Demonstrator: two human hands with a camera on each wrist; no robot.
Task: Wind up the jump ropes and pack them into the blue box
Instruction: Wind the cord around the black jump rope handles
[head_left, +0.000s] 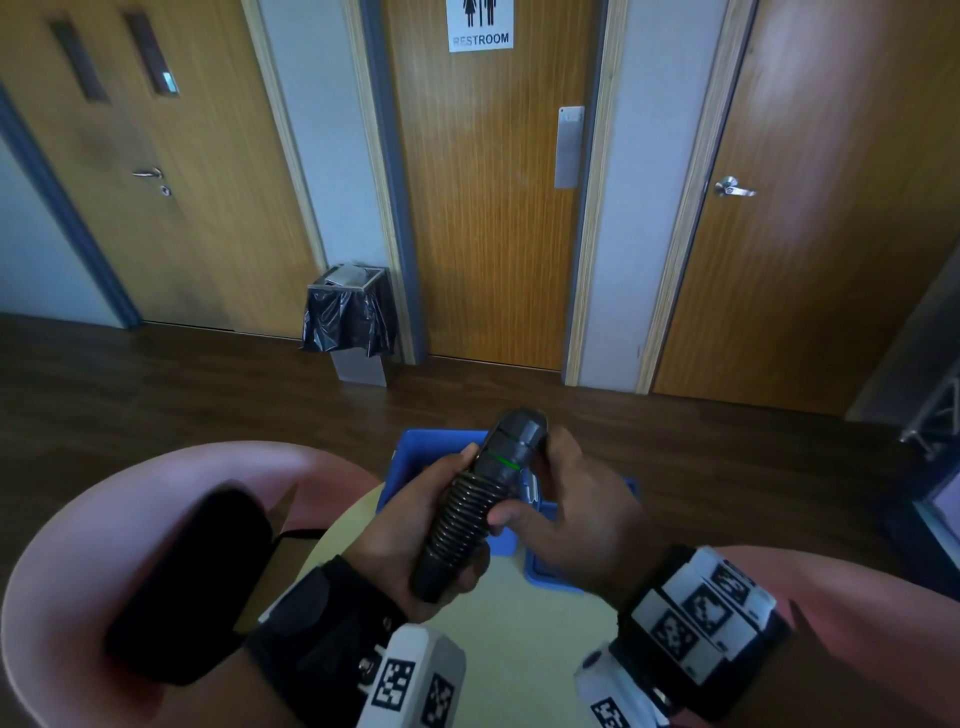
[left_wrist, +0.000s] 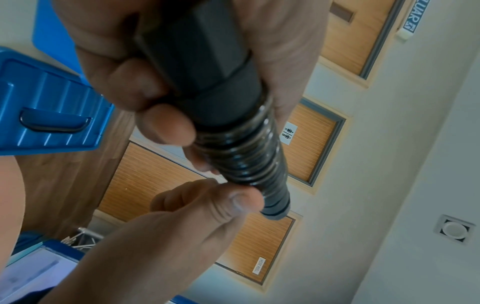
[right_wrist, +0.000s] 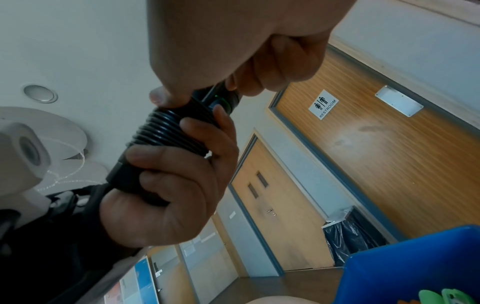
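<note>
A black jump rope (head_left: 467, 514), its cord coiled tightly round the paired handles, is held upright over the table. My left hand (head_left: 410, 535) grips the lower end of the bundle, fingers wrapped round the handles (right_wrist: 176, 195). My right hand (head_left: 582, 514) holds the upper end near a green ring, thumb pressed on the coil (left_wrist: 246, 160). In the left wrist view the right hand (left_wrist: 182, 216) pinches the far end of the winding. The blue box (head_left: 413, 457) stands open just behind both hands, partly hidden by them.
The box sits on a round pale-yellow table (head_left: 519, 649). Its ribbed blue lid with a black handle (left_wrist: 52, 113) shows beside it. Pink chairs (head_left: 104, 519) flank the table, the left one carrying a black pouch (head_left: 192, 587). A lined bin (head_left: 350, 322) stands by the doors.
</note>
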